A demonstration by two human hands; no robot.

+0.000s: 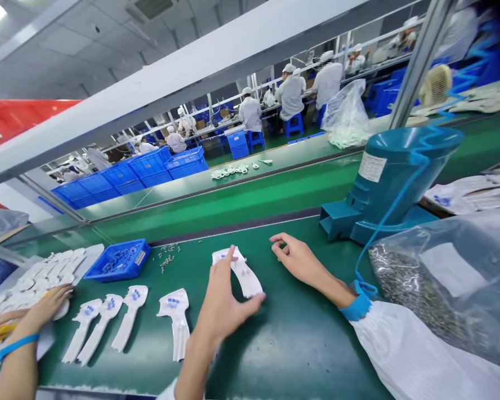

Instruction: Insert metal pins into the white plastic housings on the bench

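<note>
My left hand is over a white plastic handle shell on the green bench. Its index fingertip lies at the shell's wide top and its thumb at the narrow end, so the shell is spanned between them. Small blue and metal-looking bits show on the shell. To the right, apart from the shell, my right hand hovers with loosely bent fingers; I see nothing in them. A similar white shell with blue pieces lies left of my left hand, and several more white shells lie beyond it.
Small metal pieces are scattered near a blue tray of blue parts. Another person's hands are at the left. A teal machine with a coiled blue cord and a clear bag of small metal pieces stand right.
</note>
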